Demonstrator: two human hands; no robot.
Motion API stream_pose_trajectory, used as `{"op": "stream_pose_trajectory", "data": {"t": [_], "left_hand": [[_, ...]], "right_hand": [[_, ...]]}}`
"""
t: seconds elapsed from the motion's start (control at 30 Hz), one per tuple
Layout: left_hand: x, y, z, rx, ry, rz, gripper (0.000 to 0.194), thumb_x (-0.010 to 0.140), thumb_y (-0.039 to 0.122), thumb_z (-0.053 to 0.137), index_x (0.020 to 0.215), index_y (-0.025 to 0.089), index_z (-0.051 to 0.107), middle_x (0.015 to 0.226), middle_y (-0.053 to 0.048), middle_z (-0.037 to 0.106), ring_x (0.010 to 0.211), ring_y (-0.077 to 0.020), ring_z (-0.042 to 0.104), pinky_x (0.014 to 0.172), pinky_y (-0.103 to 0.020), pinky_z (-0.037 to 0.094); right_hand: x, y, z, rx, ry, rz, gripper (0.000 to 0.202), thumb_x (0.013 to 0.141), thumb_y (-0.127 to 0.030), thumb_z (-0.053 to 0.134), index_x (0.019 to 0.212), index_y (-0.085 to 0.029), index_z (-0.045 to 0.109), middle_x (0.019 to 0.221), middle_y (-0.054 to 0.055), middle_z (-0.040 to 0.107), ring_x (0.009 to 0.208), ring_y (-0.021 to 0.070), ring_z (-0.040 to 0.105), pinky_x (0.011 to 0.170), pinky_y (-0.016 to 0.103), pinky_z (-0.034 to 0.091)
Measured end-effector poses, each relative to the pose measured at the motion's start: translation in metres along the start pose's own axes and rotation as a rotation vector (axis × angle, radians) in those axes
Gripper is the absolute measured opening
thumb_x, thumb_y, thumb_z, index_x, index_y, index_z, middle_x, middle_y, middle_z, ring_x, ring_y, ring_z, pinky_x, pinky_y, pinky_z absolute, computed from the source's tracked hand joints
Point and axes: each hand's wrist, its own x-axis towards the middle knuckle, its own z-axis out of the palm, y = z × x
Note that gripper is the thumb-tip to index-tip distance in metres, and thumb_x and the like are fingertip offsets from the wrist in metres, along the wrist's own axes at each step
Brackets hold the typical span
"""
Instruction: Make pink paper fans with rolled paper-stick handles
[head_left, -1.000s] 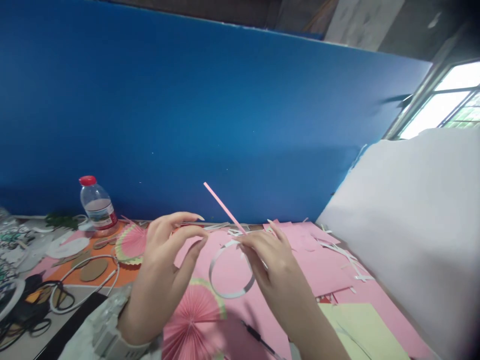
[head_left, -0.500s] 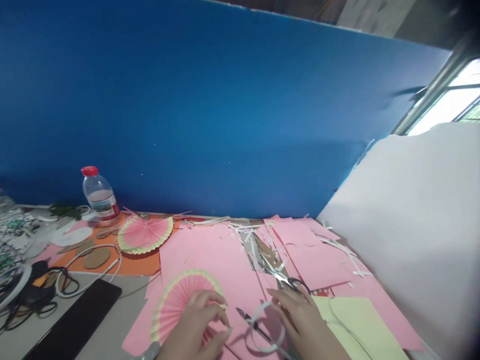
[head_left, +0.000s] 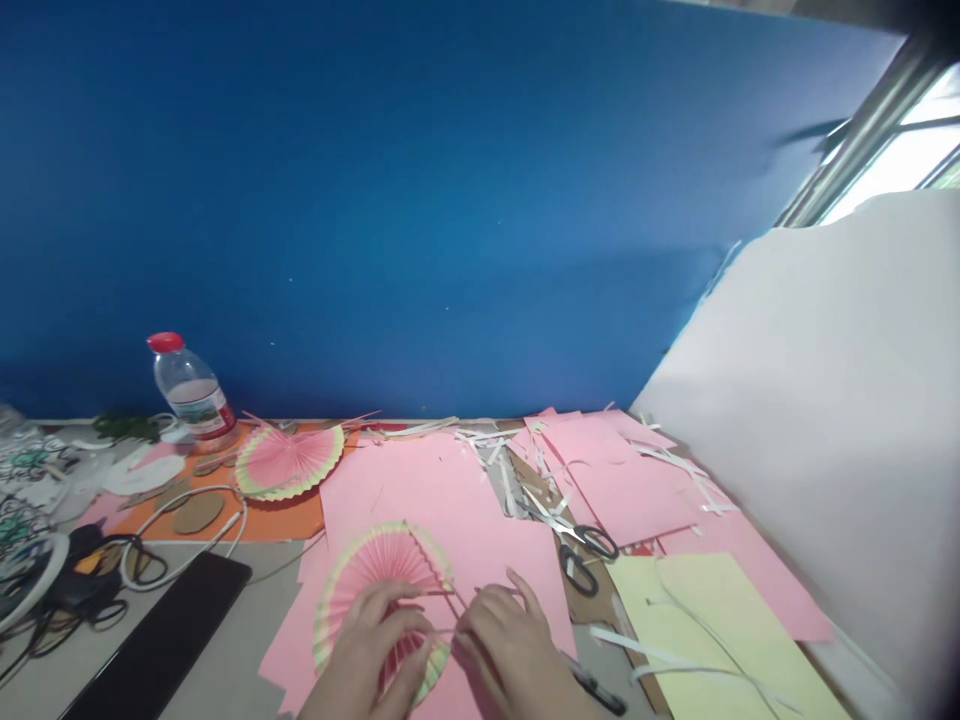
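- Pleated paper fan (head_left: 386, 555), seven o'clock: its lower part is hidden by the left hand (head_left: 375, 645).
- Wrists of that hand and the right hand (head_left: 506, 645), six to seven o'clock: cut off below.
- Thin strip (head_left: 444, 631) between the fingertips: too blurred to tell which hand grips it.
- Black phone-like slab (head_left: 161, 640), eight o'clock: near end cut off.
- Bottle (head_left: 191, 390), nine o'clock: label print too small to read.
- Yellow sheet (head_left: 742, 610), four o'clock: bottom cut off.
- Window (head_left: 892, 170), two o'clock: right part cut off.
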Motion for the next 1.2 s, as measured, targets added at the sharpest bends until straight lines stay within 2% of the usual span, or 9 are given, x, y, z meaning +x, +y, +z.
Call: {"op": "stream_pose_trajectory", "data": {"t": [0.2, 0.3, 0.4, 0.5, 0.6, 0.7, 0.77, 0.93, 1.2], "left_hand": [[-0.007, -0.021, -0.02, -0.011, 0.064, -0.108, 0.027, 0.095, 0.031, 0.038, 0.111, 0.025, 0.06, 0.112, -0.007, 0.067, 0.104, -0.0176, 0.064, 0.088, -0.03, 0.053], [-0.011, -0.035, -0.02, 0.039, 0.11, -0.12, 0.031, 0.092, 0.034, 0.045, 0.121, 0.024, 0.053, 0.126, -0.009, 0.06, 0.118, -0.0237, 0.055, 0.096, -0.042, 0.049], [-0.017, -0.048, -0.007, 0.284, 0.13, 0.036, 0.052, 0.085, 0.035, 0.057, 0.134, 0.025, 0.042, 0.138, -0.011, 0.051, 0.129, -0.0343, 0.042, 0.099, -0.06, 0.041], [-0.02, -0.056, 0.006, 0.48, 0.15, 0.171, 0.065, 0.084, 0.033, 0.058, 0.142, 0.023, 0.031, 0.139, -0.013, 0.05, 0.129, -0.0376, 0.041, 0.092, -0.064, 0.044], [-0.017, -0.058, 0.009, 0.475, 0.162, 0.174, 0.054, 0.085, 0.028, 0.056, 0.137, 0.021, 0.04, 0.136, -0.013, 0.053, 0.127, -0.0355, 0.043, 0.093, -0.063, 0.044], [-0.01, -0.057, 0.004, 0.466, 0.186, 0.162, 0.035, 0.087, 0.021, 0.052, 0.122, 0.024, 0.056, 0.13, -0.01, 0.057, 0.124, -0.032, 0.045, 0.094, -0.058, 0.045], [-0.006, -0.055, 0.001, 0.457, 0.198, 0.147, 0.029, 0.088, 0.017, 0.049, 0.112, 0.026, 0.062, 0.128, -0.008, 0.057, 0.122, -0.0307, 0.044, 0.094, -0.056, 0.046], [-0.001, -0.049, 0.0, 0.428, 0.195, 0.119, 0.025, 0.088, 0.016, 0.049, 0.1, 0.028, 0.067, 0.126, -0.005, 0.057, 0.122, -0.0294, 0.041, 0.096, -0.054, 0.044], [0.003, -0.045, -0.003, 0.394, 0.182, 0.104, 0.021, 0.088, 0.018, 0.051, 0.096, 0.026, 0.068, 0.124, -0.006, 0.058, 0.123, -0.0294, 0.039, 0.097, -0.054, 0.043]], "right_hand": [[-0.003, 0.011, 0.01, -0.041, 0.026, 0.048, 0.012, 0.085, -0.012, 0.056, 0.079, -0.022, 0.054, 0.074, -0.004, 0.061, 0.074, 0.0142, 0.056, 0.101, 0.038, 0.022], [0.001, 0.015, 0.011, -0.087, -0.009, 0.013, 0.011, 0.085, -0.013, 0.057, 0.079, -0.022, 0.055, 0.075, -0.003, 0.061, 0.075, 0.0146, 0.056, 0.102, 0.04, 0.019], [0.009, 0.01, 0.007, -0.124, -0.09, -0.057, 0.011, 0.085, -0.017, 0.06, 0.077, -0.022, 0.056, 0.075, -0.004, 0.061, 0.075, 0.0142, 0.054, 0.106, 0.041, 0.014], [0.02, 0.003, 0.004, -0.152, -0.173, -0.105, 0.009, 0.086, -0.016, 0.06, 0.08, -0.023, 0.057, 0.081, -0.004, 0.061, 0.08, 0.0137, 0.054, 0.107, 0.039, 0.013], [0.027, 0.001, 0.006, -0.177, -0.225, -0.13, 0.007, 0.087, -0.016, 0.058, 0.085, -0.023, 0.058, 0.085, -0.002, 0.062, 0.086, 0.0153, 0.053, 0.106, 0.04, 0.016], [0.029, 0.004, 0.011, -0.191, -0.254, -0.143, 0.008, 0.087, -0.016, 0.058, 0.09, -0.023, 0.058, 0.089, -0.001, 0.062, 0.09, 0.0165, 0.052, 0.106, 0.042, 0.016], [0.03, 0.004, 0.013, -0.193, -0.271, -0.152, 0.008, 0.087, -0.017, 0.058, 0.091, -0.023, 0.058, 0.09, -0.001, 0.062, 0.09, 0.0165, 0.052, 0.106, 0.042, 0.017], [0.033, -0.002, 0.006, -0.178, -0.303, -0.155, 0.006, 0.087, -0.017, 0.058, 0.09, -0.022, 0.058, 0.09, -0.001, 0.062, 0.087, 0.0156, 0.052, 0.107, 0.042, 0.017], [0.038, -0.007, 0.002, -0.149, -0.303, -0.145, 0.013, 0.086, -0.009, 0.052, 0.089, -0.021, 0.058, 0.088, 0.0, 0.062, 0.088, 0.0153, 0.052, 0.108, 0.04, 0.017]]}}
